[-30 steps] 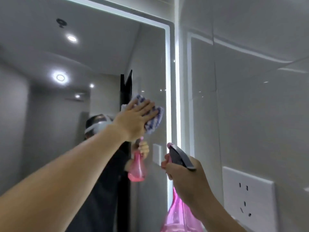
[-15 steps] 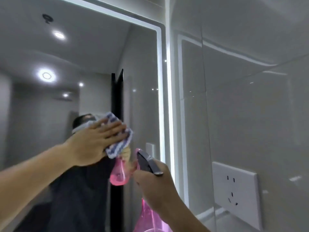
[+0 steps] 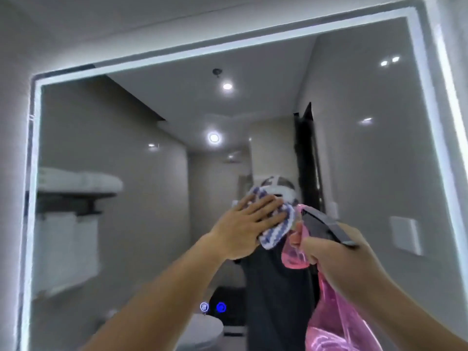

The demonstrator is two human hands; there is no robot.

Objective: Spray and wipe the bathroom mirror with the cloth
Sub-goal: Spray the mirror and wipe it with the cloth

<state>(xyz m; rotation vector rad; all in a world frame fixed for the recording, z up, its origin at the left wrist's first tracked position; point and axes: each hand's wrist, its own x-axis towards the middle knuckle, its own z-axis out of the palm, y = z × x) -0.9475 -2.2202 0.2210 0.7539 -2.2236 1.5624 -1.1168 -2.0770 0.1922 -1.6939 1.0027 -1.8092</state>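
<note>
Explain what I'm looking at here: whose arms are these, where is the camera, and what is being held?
There is no machine. A person wears a wide-angle camera on the head, so you see their own two arms reaching forward. They face a lit-edged mirror, which reflects the room behind them: towels on a shelf, ceiling lights and the person. The left hand presses a blue-and-white striped cloth flat against the glass. The right hand grips a pink spray bottle with a dark trigger head, held up just right of the cloth. Two small blue icons glow near the mirror's lower edge.
</note>
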